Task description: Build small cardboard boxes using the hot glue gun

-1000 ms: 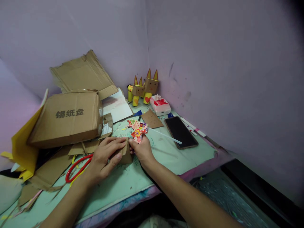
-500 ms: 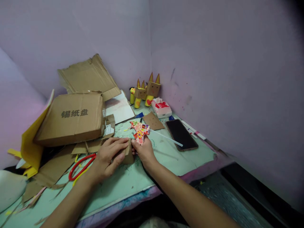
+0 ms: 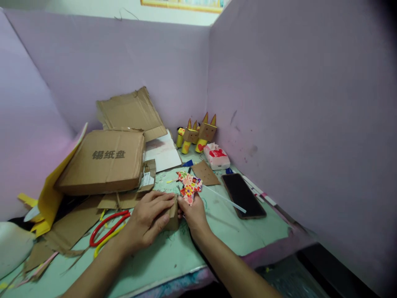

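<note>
On the worktop [image 3: 232, 231], left of the phone [image 3: 243, 195], the left hand [image 3: 151, 217] held a cardboard block [image 3: 173, 221]; the right hand [image 3: 194, 214] gripped a flower-patterned object [image 3: 190, 188].

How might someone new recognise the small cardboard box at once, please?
From the large printed carton, look nearer and rightward to the left hand. Under that hand is the small cardboard box, far smaller than the carton and unprinted where visible.

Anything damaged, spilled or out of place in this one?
Yes. The cardboard sheet tilted behind the box has a ragged edge, and torn scraps are strewn on the left of the table, looking untidy. Dark smudges also stain the otherwise plain wall beside the tissue pack.
</note>
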The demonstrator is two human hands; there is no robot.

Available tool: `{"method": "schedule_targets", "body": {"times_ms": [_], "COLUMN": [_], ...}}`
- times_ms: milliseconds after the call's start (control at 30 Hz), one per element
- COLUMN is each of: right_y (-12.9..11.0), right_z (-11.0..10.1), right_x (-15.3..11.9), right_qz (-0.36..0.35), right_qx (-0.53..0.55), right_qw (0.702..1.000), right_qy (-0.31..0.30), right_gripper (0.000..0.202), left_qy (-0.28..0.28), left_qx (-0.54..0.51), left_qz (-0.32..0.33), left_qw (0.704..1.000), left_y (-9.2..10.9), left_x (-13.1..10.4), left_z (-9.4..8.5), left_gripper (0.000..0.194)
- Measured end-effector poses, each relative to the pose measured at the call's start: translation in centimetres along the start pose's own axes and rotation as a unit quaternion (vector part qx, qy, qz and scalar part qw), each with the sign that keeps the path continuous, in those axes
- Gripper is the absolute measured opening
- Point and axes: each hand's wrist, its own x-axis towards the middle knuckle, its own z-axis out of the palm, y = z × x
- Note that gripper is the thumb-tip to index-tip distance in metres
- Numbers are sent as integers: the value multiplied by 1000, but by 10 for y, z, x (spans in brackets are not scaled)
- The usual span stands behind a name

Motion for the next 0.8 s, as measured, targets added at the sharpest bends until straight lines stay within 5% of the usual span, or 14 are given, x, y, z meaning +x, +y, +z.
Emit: {"method": "schedule_targets", "body": {"times_ms": [567, 733, 800], "right_y": [8, 14, 13], "right_z": [-3, -14, -19], "right_x": [-2, -8, -16], "right_qz": [-40, -22, 7], "right_qx": [-36, -77, -106], "right_qw": [998, 996, 994], "right_qy": [21, 32, 33], "right_gripper": [34, 42, 40], "left_qy": [11, 117, 113], "left_qx": [34, 79, 107], "left_qz": [13, 83, 121], "left_qw": [999, 987, 980], "left_y": [2, -28, -40], "left_x": [0, -10, -23], "left_z": [-3, 27, 46], "left_gripper": [40, 46, 47]}}
